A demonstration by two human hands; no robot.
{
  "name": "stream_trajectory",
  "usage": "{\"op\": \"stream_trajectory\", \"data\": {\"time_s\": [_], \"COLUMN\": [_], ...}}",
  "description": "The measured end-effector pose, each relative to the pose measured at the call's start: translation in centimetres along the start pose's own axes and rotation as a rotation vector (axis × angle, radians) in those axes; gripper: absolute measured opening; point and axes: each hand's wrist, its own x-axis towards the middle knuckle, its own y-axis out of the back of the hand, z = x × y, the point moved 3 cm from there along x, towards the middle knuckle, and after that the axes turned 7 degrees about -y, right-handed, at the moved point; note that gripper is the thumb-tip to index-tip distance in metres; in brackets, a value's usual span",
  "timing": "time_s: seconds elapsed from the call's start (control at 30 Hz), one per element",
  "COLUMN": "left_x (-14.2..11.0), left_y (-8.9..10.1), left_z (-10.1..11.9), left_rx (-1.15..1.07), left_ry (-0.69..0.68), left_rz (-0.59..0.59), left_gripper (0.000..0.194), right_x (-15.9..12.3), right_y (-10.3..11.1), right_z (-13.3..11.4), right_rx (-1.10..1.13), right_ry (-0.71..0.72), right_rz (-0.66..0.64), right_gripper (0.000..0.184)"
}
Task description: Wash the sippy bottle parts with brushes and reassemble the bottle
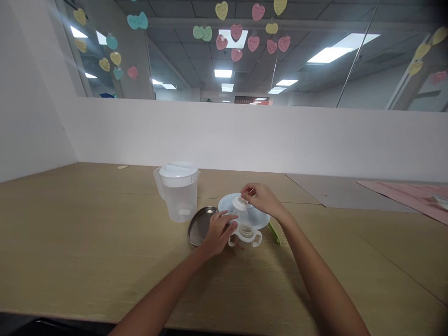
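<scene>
A clear baby bottle (241,215) with a white screw collar (238,204) on top stands at the front of the pale blue bowl. My right hand (259,197) reaches over from the right and pinches the collar's top with its fingertips. On the other side my left hand (220,232) has its fingers stretched out and apart, the tips beside the clear bottle; whether they touch it I cannot tell. Just in front stands a clear sippy cup (245,239), uncovered, with two white handles. The pale blue bowl (262,221) is partly hidden by my hand and the bottle.
A translucent lidded pitcher (182,198) stands at the back left. By my left hand lies a round metal dish (199,226). A green strip-like object (274,234) lies right of the bowl, and a pink cloth (406,196) at far right. The white wall (224,135) bounds the table.
</scene>
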Motion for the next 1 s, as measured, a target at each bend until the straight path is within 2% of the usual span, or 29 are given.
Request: {"op": "stream_trajectory", "data": {"time_s": [0.1,0.33,0.5,0.57,0.67,0.77,0.87,1.0], "left_x": [0.1,0.3,0.3,0.2,0.1,0.1,0.1,0.2], "left_y": [0.1,0.5,0.5,0.5,0.5,0.5,0.6,0.7], "left_z": [0.3,1.1,1.1,1.2,1.3,1.5,1.5,1.7], "left_rx": [-0.007,-0.031,-0.033,-0.04,-0.05,-0.053,-0.056,-0.064], "left_ry": [0.007,-0.014,-0.011,-0.012,-0.008,-0.01,-0.013,-0.027], "left_rz": [-0.003,-0.011,0.004,0.018,0.025,0.021,0.022,0.005], "left_gripper": [0.034,0.034,0.032,0.031,0.031,0.032,0.032,0.032], "right_x": [0.2,0.5,0.4,0.6,1.1,1.5,1.2,0.6], "right_y": [0.5,0.4,2.1,3.0,3.0,1.0,-1.8,-4.0], "right_z": [0.4,0.6,2.0,3.1,4.5,4.6,3.5,2.3], "right_rx": [-0.086,-0.125,-0.248,-0.236,-0.084,0.028,-0.004,-0.009], "right_ry": [-0.051,-0.126,-0.166,-0.18,-0.2,-0.235,-0.229,-0.183], "right_rz": [0.07,0.151,0.419,0.453,0.348,0.082,-0.208,-0.323], "right_gripper": [0.015,0.021,0.03,0.032,0.035,0.037,0.039,0.044]}}
